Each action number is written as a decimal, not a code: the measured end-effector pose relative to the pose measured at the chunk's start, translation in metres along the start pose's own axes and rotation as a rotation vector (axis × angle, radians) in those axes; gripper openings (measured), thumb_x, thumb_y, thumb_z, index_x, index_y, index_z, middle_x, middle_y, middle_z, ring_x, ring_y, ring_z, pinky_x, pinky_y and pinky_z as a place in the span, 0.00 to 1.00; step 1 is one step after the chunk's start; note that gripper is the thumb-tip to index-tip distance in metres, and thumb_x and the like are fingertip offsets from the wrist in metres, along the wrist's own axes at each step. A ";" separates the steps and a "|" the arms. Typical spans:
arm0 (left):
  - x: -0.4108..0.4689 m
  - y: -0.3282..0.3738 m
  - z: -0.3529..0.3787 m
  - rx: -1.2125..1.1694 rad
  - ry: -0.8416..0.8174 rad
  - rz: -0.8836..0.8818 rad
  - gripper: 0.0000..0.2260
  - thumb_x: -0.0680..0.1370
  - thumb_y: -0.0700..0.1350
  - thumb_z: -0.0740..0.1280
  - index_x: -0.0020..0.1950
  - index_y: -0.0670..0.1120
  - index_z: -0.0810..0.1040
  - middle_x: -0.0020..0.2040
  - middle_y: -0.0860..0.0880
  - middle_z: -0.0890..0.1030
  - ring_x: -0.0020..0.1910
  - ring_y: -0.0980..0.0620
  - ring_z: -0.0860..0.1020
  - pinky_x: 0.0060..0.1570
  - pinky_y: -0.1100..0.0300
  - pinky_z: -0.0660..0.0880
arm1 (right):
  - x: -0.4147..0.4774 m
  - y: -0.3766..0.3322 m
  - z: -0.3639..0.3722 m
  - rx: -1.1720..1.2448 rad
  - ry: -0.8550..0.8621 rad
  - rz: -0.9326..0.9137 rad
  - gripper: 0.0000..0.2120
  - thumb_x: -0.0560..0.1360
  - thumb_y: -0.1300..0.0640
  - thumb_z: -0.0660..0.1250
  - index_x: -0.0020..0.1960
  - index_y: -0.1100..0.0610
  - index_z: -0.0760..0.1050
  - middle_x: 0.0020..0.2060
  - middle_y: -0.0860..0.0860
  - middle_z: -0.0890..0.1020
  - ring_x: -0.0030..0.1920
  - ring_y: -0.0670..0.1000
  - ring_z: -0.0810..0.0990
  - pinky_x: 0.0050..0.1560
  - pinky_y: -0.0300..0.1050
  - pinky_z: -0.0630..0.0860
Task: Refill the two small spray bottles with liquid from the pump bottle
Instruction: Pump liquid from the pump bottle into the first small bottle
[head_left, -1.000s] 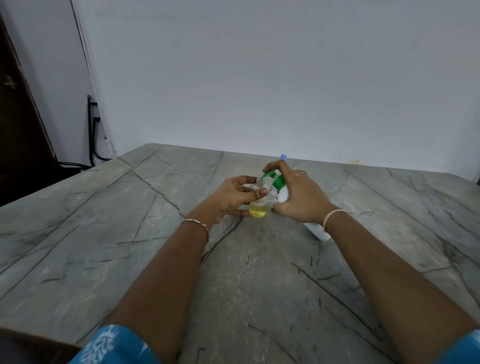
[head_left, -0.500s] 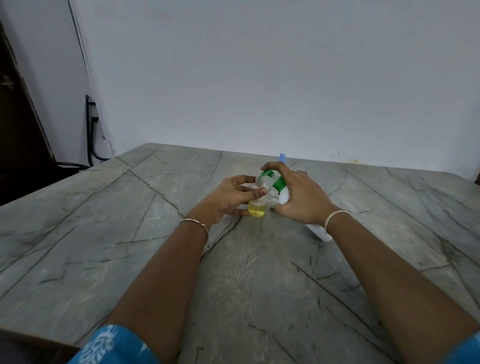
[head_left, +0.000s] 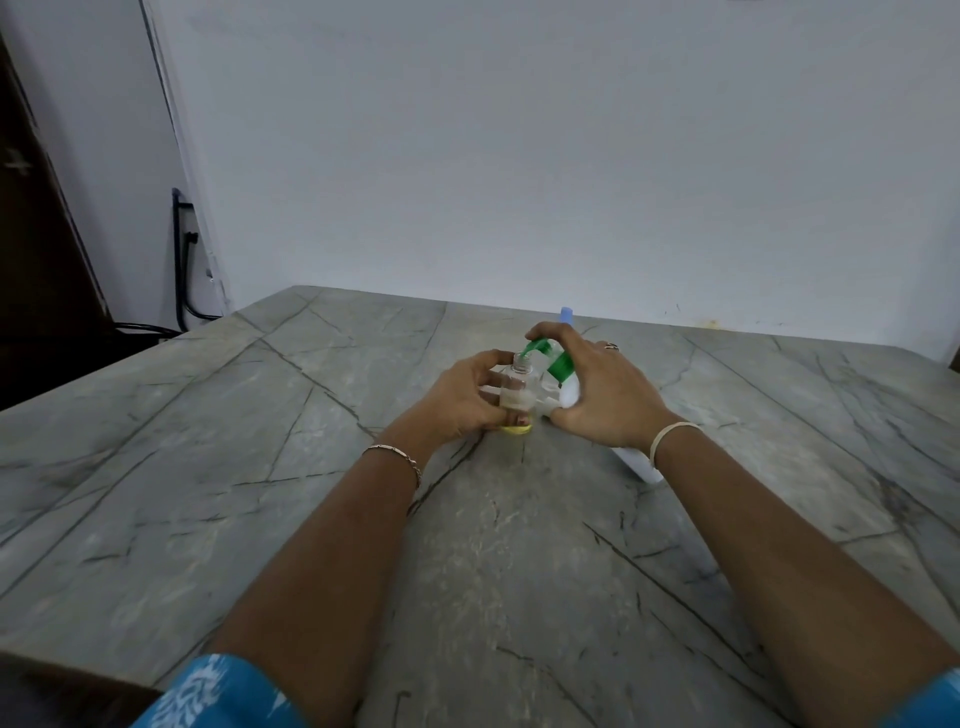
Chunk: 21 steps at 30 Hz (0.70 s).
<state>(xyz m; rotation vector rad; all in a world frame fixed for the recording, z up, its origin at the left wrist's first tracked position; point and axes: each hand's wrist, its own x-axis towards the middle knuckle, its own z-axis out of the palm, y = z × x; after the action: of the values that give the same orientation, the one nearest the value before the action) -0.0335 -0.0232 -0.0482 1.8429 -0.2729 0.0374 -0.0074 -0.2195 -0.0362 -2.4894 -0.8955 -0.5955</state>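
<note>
My left hand (head_left: 460, 397) grips a small clear spray bottle (head_left: 517, 387) with its neck open at the top; yellow liquid shows at its base. My right hand (head_left: 597, 395) holds the white pump bottle (head_left: 567, 387) tilted on its side, the index finger lying over its green pump head (head_left: 545, 353). The green spout sits right at the small bottle's neck. The pump bottle's white bottom end pokes out behind my right wrist. A blue-topped item (head_left: 566, 315), perhaps the second spray bottle, peeks out behind my right hand, mostly hidden.
All this happens over a grey marble-patterned table (head_left: 311, 467) set against a white wall. A dark doorway and black cables lie at the far left, off the table's edge.
The small bottle has shifted slightly; my left fingers now cover more of its lower part, so less yellow liquid shows. Both hands stay at the same spot.
</note>
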 end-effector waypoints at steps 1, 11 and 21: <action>0.001 -0.002 0.001 0.047 0.011 0.018 0.32 0.63 0.33 0.79 0.63 0.50 0.73 0.56 0.44 0.81 0.52 0.47 0.82 0.54 0.49 0.80 | 0.000 -0.001 -0.001 0.005 -0.001 -0.003 0.35 0.65 0.50 0.73 0.66 0.37 0.59 0.48 0.48 0.81 0.41 0.50 0.76 0.45 0.51 0.76; 0.000 -0.006 0.006 0.120 0.085 0.070 0.34 0.62 0.35 0.81 0.65 0.51 0.74 0.57 0.46 0.82 0.52 0.49 0.82 0.54 0.52 0.80 | 0.000 -0.006 0.001 0.004 -0.005 0.028 0.35 0.64 0.50 0.71 0.65 0.38 0.59 0.51 0.48 0.80 0.43 0.54 0.76 0.46 0.54 0.78; -0.001 -0.005 0.008 0.163 0.118 0.091 0.34 0.65 0.37 0.79 0.69 0.48 0.73 0.54 0.49 0.82 0.50 0.52 0.83 0.53 0.59 0.79 | -0.006 -0.014 -0.005 0.004 0.015 0.054 0.32 0.63 0.48 0.68 0.65 0.41 0.61 0.50 0.48 0.80 0.44 0.55 0.76 0.45 0.51 0.76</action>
<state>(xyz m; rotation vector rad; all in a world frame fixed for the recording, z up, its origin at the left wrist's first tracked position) -0.0342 -0.0297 -0.0553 1.9804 -0.2778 0.2373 -0.0223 -0.2146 -0.0320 -2.4940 -0.8199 -0.5927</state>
